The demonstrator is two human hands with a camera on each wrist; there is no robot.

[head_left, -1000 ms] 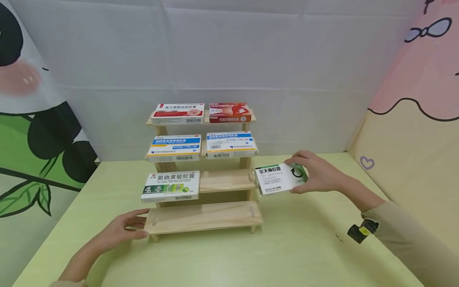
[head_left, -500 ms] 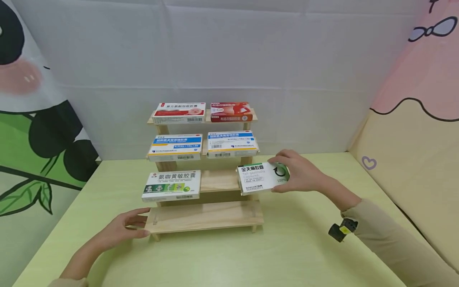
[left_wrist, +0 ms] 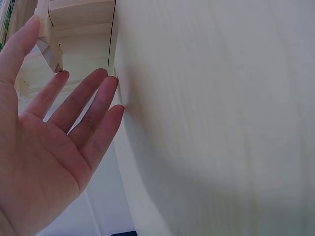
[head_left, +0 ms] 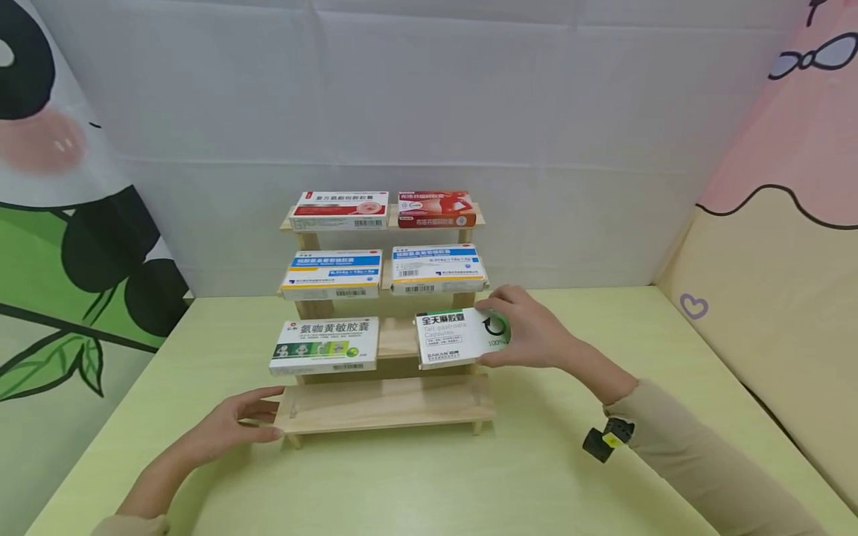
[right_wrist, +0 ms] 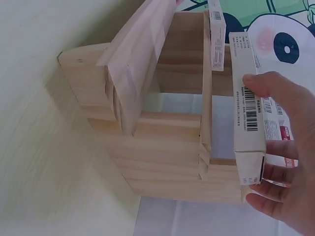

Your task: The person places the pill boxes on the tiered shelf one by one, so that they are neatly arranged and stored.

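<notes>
My right hand (head_left: 532,327) grips a white and green medicine box (head_left: 450,339) by its right end. In the head view the box covers the right part of the third tier; in the right wrist view it shows apart from that tier's board, with the thumb on its barcode side. At the left end of the stepped wooden display rack (head_left: 385,406), my left hand (head_left: 224,428) touches the lowest board with thumb and forefinger. Its fingers (left_wrist: 81,98) look nearly straight in the left wrist view. Left of the held box lies a white medicine box with a green band (head_left: 326,346).
Two blue-and-white medicine boxes (head_left: 333,274) lie on the second tier. Above them are a red-and-white box (head_left: 340,211) and a red box (head_left: 437,209). The rack stands on a pale green table (head_left: 375,484) before a white backdrop (head_left: 429,97), with cartoon-printed panels at both sides.
My right hand has carried the white and green box leftward, from beside the rack to the right part of the third tier. The left hand keeps its place at the rack's end.
</notes>
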